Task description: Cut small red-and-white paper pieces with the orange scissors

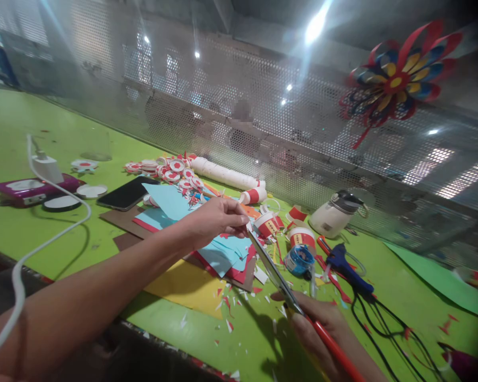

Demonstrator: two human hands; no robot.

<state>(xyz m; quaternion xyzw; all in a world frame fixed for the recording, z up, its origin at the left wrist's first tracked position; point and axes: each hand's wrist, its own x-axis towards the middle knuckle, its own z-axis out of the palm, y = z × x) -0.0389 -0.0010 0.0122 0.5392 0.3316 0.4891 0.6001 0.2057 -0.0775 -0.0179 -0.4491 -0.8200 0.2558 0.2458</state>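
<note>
My left hand (223, 218) reaches over the paper pile with thumb and fingers pinched on a small white piece of paper (248, 227). In my right hand (318, 323) is a pair of scissors (273, 270) with long silver blades and a red handle. The blade tips point up and left, right beside the pinched paper; whether they touch it I cannot tell. Beneath my left hand lie light blue paper sheets (171, 199), with red and brown sheets under them and a yellow sheet (191, 292) in front.
Red-and-white paper cups (267, 225), a blue-lidded jar (298, 260) and a blue glue gun (348, 270) stand right. Behind are paper discs (175, 170), a white roll (227, 174) and a kettle (334, 215). A phone (127, 192) and purple power strip (35, 188) lie left.
</note>
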